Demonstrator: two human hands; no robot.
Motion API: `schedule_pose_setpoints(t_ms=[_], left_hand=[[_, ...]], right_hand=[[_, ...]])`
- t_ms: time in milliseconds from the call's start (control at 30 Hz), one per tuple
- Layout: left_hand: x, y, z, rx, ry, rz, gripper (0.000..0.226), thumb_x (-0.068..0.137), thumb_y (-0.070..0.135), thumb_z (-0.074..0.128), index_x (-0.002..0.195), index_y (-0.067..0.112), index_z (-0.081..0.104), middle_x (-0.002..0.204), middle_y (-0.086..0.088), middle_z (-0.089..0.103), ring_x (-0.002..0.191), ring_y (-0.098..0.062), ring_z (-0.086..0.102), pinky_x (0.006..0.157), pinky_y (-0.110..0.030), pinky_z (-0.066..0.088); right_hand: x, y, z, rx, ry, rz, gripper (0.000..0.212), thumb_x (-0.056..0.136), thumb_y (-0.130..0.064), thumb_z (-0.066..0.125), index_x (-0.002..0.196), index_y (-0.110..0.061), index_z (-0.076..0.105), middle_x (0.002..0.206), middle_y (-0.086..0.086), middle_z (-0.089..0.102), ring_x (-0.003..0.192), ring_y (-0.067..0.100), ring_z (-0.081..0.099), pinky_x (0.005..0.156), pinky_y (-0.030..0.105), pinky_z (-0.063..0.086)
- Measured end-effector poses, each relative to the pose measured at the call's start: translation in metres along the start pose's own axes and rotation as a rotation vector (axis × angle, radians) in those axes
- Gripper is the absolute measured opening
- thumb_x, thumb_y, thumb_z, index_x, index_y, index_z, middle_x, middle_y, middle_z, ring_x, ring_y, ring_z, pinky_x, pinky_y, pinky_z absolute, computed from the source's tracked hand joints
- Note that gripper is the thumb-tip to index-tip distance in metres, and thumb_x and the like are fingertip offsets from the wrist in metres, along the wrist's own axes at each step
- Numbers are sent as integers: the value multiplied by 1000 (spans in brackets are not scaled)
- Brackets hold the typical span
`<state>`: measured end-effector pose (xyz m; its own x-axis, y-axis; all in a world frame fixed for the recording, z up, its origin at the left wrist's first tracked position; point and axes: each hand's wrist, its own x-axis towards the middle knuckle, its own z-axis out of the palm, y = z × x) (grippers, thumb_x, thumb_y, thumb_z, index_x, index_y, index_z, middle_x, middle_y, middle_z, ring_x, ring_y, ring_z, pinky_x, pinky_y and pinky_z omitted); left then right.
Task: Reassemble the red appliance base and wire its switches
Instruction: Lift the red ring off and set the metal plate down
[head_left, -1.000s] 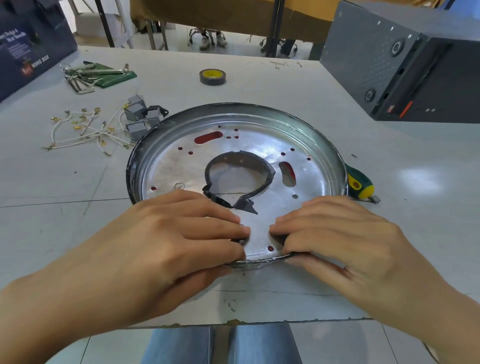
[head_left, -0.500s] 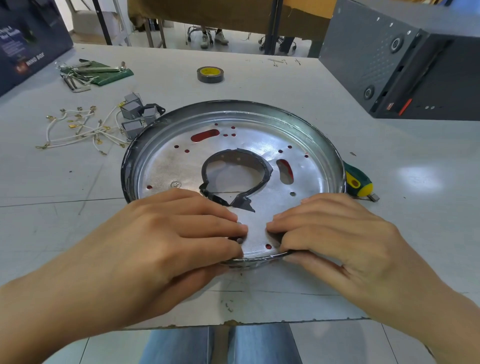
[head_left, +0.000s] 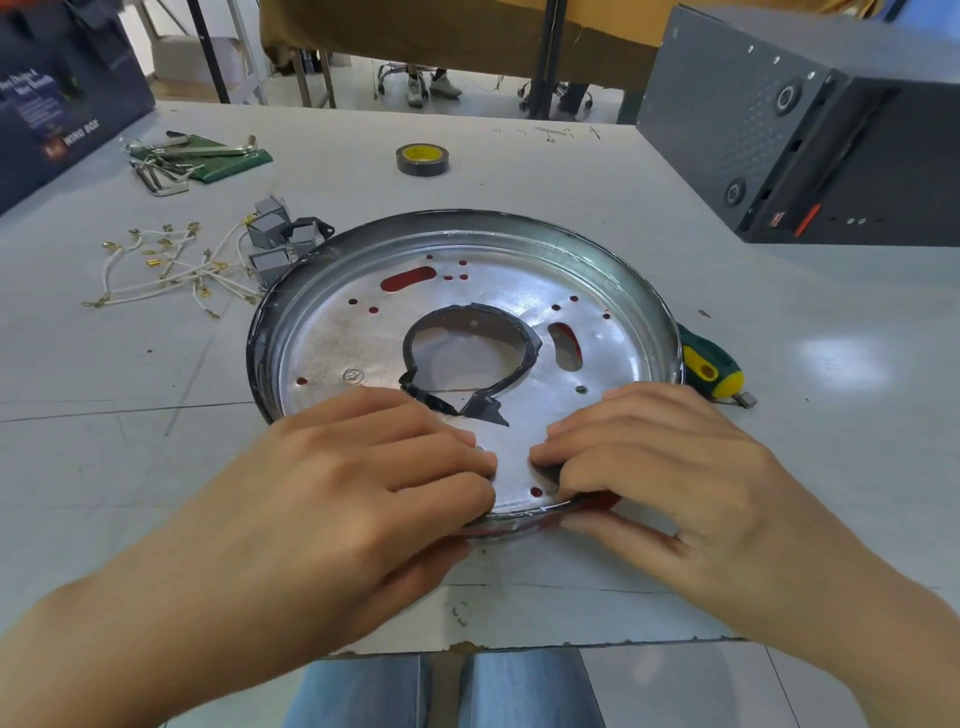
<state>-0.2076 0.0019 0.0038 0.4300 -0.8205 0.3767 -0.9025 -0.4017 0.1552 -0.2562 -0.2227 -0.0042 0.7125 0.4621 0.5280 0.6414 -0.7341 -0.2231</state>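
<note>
While the metal base plate lies flat, left hand and right hand pinch its near rim.

1. Your left hand and right hand both grip the metal plate at its 6 o'clock rim.
2. Wired switches lie at its 10 o'clock, a screwdriver at 3 o'clock.

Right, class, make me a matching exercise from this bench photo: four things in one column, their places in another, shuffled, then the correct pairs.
Things:
1. tape roll
2. screwdriver
3. switches with white wires
4. hex keys

Places:
A. far left, on a green pouch
B. right of the metal pan, handle showing
C. just left of the pan
D. beyond the pan, alone

Pairs: 1-D, 2-B, 3-C, 4-A
</note>
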Motion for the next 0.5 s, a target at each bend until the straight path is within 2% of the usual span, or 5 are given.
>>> schedule_pose_setpoints(t_ms=[33,100,233,367,500], left_hand=[[-2,-3,4,127,2,58,14,85,26,61,88,17,71,98,7,70,94,-18,68,79,-36,54],[-1,-1,6,210,16,90,10,86,19,60,86,13,68,94,3,70,89,-22,68,71,-37,54],[-3,0,7,167,39,112,7,88,16,60,87,15,66,95,4,69,92,-20,67,70,-36,54],[-3,-4,8,144,42,114,6,87,16,61,88,16,67,97,6,69,93,-19,67,68,-35,55],[-3,-8,6,127,24,106,18,91,20,53,86,15,70,97,6,70,93,-19,68,68,-34,55]], right_hand=[[-1,1,1,-21,-26,0,12,84,-21,64,85,-11,70,93,-4,70,94,16,65,86,35,47],[-1,5,0,-75,-42,44,14,77,-20,71,88,-11,69,91,-2,68,91,20,64,83,35,46],[-1,3,3,-157,-82,37,13,74,-20,73,82,-12,66,90,-2,65,84,22,61,82,34,44],[-2,2,6,-190,-46,27,8,74,-13,72,76,-11,64,87,-1,65,75,23,58,79,33,43],[-3,1,8,-212,-24,8,4,78,-13,67,76,-11,65,86,0,66,71,24,58,77,34,44]])
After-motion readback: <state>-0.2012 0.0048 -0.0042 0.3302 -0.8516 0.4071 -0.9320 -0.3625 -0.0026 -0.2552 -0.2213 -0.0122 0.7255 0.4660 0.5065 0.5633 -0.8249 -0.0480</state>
